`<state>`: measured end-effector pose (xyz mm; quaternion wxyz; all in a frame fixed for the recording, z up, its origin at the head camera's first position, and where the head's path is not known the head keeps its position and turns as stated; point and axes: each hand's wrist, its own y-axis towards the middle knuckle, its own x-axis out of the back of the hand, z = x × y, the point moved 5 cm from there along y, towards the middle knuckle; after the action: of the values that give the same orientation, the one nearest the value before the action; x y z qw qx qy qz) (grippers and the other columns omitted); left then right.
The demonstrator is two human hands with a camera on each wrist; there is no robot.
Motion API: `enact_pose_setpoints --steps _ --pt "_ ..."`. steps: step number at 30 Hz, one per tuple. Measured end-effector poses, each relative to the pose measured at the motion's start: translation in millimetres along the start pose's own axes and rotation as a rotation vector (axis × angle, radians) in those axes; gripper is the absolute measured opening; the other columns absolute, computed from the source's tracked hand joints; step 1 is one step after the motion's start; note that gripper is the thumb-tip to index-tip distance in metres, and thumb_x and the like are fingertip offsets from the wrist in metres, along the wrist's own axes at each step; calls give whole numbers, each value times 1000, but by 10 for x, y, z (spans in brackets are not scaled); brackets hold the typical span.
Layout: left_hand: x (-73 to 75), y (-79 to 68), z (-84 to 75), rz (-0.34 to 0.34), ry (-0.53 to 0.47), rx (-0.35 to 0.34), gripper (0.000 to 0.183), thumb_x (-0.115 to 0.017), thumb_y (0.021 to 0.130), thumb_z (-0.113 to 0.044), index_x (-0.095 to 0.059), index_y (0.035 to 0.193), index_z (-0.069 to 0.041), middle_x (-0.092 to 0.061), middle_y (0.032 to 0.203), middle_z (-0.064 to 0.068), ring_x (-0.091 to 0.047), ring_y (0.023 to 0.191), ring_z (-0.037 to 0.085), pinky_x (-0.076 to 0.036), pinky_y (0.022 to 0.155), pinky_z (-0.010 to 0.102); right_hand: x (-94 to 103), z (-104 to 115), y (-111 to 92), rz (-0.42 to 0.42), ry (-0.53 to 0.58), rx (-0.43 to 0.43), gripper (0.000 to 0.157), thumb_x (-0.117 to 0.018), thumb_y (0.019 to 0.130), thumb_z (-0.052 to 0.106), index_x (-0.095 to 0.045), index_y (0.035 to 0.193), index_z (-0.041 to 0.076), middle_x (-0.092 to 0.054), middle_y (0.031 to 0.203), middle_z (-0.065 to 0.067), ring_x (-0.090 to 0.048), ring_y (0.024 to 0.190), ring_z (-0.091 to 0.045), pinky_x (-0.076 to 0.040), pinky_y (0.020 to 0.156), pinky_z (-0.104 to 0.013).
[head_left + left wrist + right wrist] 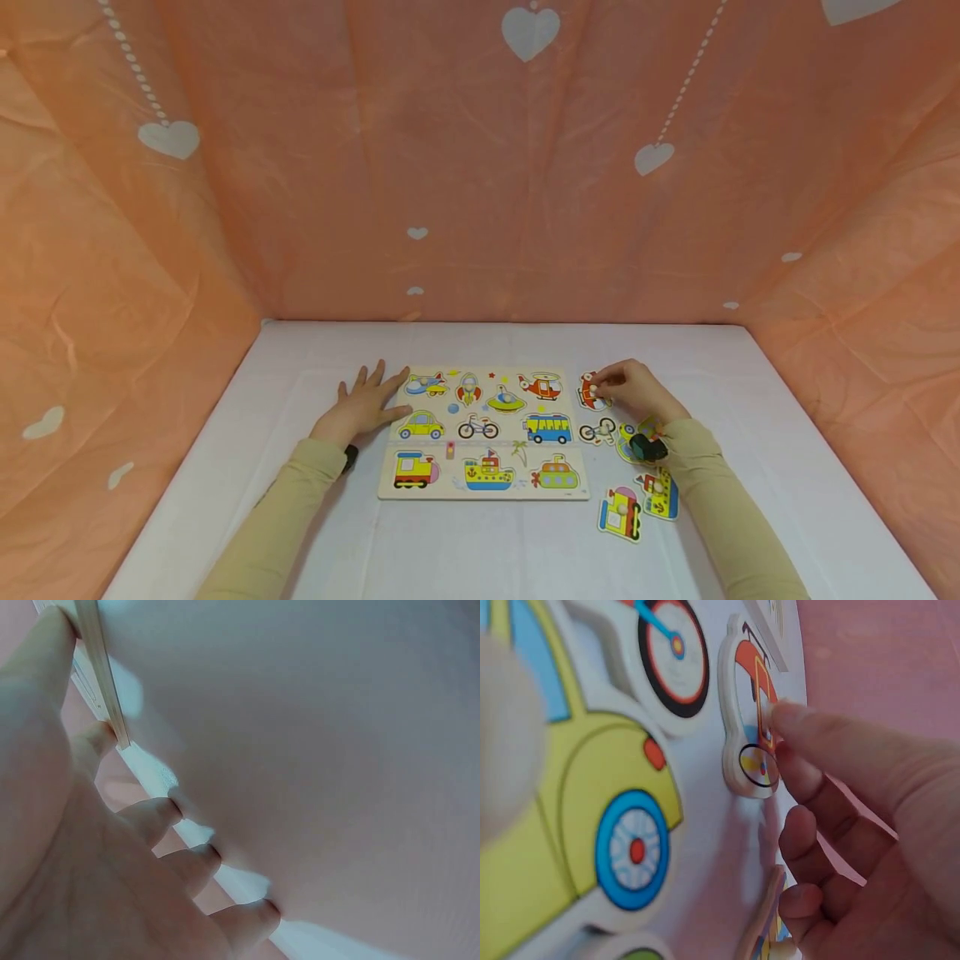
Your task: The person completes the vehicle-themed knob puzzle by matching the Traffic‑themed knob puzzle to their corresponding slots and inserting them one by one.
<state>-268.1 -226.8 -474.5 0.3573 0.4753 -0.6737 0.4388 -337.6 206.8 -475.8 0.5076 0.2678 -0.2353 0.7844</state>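
Note:
My right hand (637, 393) pinches the knob of a red helicopter puzzle piece (587, 394) between thumb and index finger, just right of the wooden puzzle board (450, 492). In the right wrist view the helicopter piece (742, 682) stands upright in the picture, its rotor and striped wheel visible. The left hand (362, 411) is spread at the board's upper left; its thumb and index finger touch the edge, and the other fingertips rest on the table (360, 810). Plane, rocket and flying saucer (507, 400) on the board show knobs.
Right of the board lie a bicycle piece (597, 431), a yellow car piece (592, 772) partly hidden by the right wrist, a train piece (619, 518) and a boat piece (663, 500). Pink cloth (480, 183) with white hearts hangs behind and at both sides.

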Motion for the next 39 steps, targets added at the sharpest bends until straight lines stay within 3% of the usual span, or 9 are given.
enact_pose_setpoints --steps 6,22,39 --pt "4 1 -5 -4 10 1 79 -61 89 -51 -27 152 -17 -6 155 28 1 138 53 0 101 74 -4 -40 -5 -50 12 -35 24 -77 83 21 -71 100 4 -63 87 -5 -53 80 -21 -45 70 -31" --pt "3 2 -19 -6 11 -7 79 -61 89 -51 -28 152 -17 -8 155 28 -1 138 54 -2 101 74 -37 -66 1 -98 -19 -55 19 -79 81 25 -71 80 8 -64 76 -3 -53 72 -21 -44 65 -32" --pt "1 -4 1 -10 15 -7 78 -61 89 -50 -28 152 -17 -8 155 28 -1 137 54 -2 101 75 3 -10 34 -124 6 29 12 -72 85 8 -71 94 0 -65 87 -8 -58 76 -19 -51 62 -26"
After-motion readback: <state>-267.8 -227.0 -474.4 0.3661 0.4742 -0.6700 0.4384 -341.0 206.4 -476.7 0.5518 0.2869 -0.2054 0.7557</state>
